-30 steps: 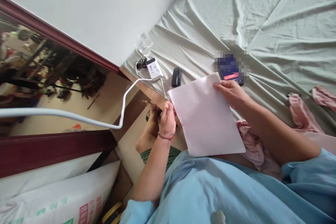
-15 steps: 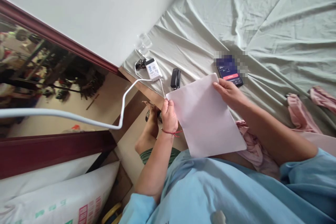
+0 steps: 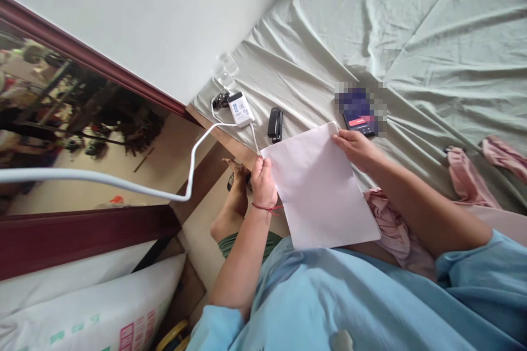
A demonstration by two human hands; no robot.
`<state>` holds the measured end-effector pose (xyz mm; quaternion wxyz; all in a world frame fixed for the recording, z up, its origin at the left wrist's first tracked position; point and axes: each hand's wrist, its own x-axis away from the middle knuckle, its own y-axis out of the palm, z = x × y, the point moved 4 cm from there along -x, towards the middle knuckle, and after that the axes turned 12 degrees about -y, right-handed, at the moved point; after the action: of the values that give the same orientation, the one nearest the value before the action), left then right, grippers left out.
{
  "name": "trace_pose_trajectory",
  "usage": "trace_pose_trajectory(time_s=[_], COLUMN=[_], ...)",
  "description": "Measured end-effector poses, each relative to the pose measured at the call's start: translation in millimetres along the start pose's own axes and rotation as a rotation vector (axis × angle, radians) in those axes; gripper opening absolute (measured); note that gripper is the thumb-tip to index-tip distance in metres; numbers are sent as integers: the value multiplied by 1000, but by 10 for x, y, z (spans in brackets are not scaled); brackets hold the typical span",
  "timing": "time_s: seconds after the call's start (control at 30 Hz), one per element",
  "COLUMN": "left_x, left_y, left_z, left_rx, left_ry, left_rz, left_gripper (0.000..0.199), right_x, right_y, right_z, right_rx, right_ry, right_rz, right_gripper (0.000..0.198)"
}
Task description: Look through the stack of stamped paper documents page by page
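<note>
A blank white sheet of paper (image 3: 321, 192) is stretched between my two hands above my lap. My left hand (image 3: 264, 182), with a red string on its wrist, pinches the upper left corner between thumb and fingers. At the upper right corner my right hand (image 3: 356, 148) grips the edge, thumb on top. Just beyond the paper's far edge a black stapler (image 3: 275, 124) lies on the bed sheet. A phone (image 3: 359, 115) with a lit, partly blurred screen lies beyond my right hand.
A white power bank (image 3: 241, 109) with a white cable (image 3: 123, 184) lies near the bed's edge, beside a clear plastic container (image 3: 224, 69). Pink cloth (image 3: 387, 219) lies by my right forearm on the grey-green bed sheet (image 3: 411, 55). White sacks (image 3: 102, 296) stand lower left.
The paper has tilted slightly, its right side shifting a little left and its upper right corner lower. My right hand has moved slightly with it. Both hands keep their hold.
</note>
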<state>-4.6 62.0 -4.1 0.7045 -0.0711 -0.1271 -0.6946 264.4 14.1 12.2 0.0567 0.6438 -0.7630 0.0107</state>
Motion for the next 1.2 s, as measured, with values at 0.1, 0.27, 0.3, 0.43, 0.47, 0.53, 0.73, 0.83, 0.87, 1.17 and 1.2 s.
trace_pose_trajectory(time_s=[0.1,0.27,0.3,0.43,0.47,0.53,0.73,0.83,0.87,1.17,1.2], left_x=[-1,-45,-57,-85,-92,-118,-287,-367,-383,-541,-584], left_y=[29,55,57,63,65,57,-28,-46,-46,54,58], left_z=[95,237,248,259,249,215,121,102,107,260,266], left_rx=[25,-76,-86,-83,-85,-105,-153,-193,-221,-386,-400], left_ry=[1,88,101,134,125,94,37,-96,-142,-182,-174], left_rz=[-41,-67,-68,-51,-51,-44,7,23,33,68,75], left_gripper=[43,46,43,36,34,33,32,27,24,12,10], right_x=[-6,-12,-12,-2,2,8,14,16,16,-15,-17], right_y=[-9,-52,-51,-17,-8,4,24,49,56,27,21], right_z=[43,129,133,113,109,108,119,92,85,118,119], right_rx=[-8,76,77,48,41,37,3,-38,-43,132,189], right_ry=[13,59,65,99,108,120,142,153,157,58,25], right_rz=[-15,-12,-15,-23,-20,-10,39,82,96,116,112], right_gripper=[25,30,30,33,34,36,31,27,26,26,27])
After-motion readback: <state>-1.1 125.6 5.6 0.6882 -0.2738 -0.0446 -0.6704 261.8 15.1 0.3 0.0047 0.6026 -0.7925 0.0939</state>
